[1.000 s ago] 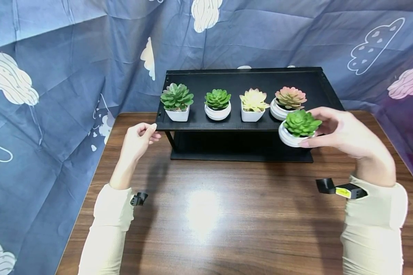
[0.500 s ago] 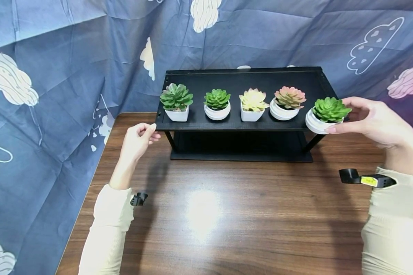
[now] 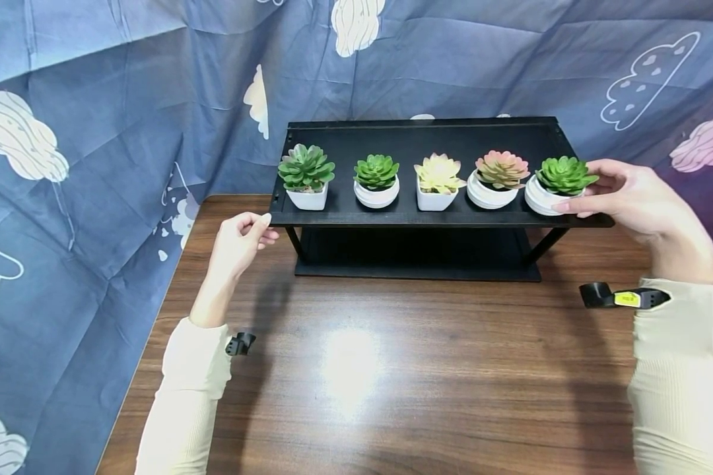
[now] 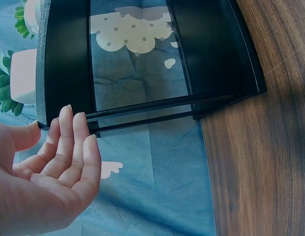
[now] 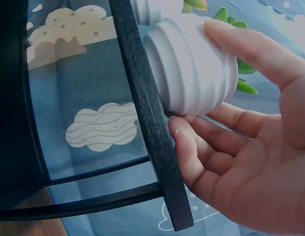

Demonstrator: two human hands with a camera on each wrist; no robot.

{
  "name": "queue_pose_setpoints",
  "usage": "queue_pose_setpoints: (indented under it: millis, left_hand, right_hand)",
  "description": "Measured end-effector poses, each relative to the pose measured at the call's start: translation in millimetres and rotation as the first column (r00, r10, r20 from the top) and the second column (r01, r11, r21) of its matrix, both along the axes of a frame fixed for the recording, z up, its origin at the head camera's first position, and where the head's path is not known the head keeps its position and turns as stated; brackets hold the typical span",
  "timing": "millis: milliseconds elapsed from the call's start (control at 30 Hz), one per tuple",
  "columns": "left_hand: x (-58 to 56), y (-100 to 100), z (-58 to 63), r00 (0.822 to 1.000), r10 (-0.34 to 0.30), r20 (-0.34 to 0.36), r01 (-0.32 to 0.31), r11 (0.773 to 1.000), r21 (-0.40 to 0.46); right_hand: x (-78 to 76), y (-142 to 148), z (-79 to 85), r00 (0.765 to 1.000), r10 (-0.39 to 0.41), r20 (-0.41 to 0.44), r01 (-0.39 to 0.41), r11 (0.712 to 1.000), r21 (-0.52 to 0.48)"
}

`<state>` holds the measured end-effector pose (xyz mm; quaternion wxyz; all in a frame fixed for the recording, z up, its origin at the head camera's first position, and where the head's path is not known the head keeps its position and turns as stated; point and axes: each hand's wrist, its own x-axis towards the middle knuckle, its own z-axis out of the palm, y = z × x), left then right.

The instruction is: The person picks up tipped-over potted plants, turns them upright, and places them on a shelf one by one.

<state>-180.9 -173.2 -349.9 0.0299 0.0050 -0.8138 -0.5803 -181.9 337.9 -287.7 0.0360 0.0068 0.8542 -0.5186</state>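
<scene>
A two-tier black shelf (image 3: 392, 218) carries a row of potted succulents. My left hand (image 3: 240, 241) pinches its front left corner; in the left wrist view the thumb (image 4: 25, 135) lies on top and the fingers below the board. At the right end my right hand (image 3: 636, 198) grips a green succulent (image 3: 566, 175) by its white ribbed round pot (image 5: 192, 64). That pot's base is at the top board, beside the pot of a pink succulent (image 3: 502, 169). In the right wrist view the lower fingers (image 5: 187, 152) lie close to the board's edge.
Further left along the top board stand a yellow succulent (image 3: 438, 174), a small green succulent (image 3: 376, 171) and a dark green succulent (image 3: 306, 168). The shelf stands on a wooden table (image 3: 356, 409). A blue cloud-patterned cloth (image 3: 125, 132) hangs behind.
My right hand has carried the green succulent rightward from in front of the pink one, then back onto the shelf's right end. My left hand has stayed at the corner.
</scene>
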Motion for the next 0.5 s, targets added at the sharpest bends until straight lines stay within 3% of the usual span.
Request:
queue_pose_setpoints:
  millis: [500]
  left_hand:
    - [-1.3, -2.0, -0.3, 1.000, 0.004, 0.001, -0.004, 1.000, -0.024]
  right_hand:
    - [-11.6, -2.5, -2.5, 1.000, 0.023, -0.019, -0.023, 1.000, 0.003]
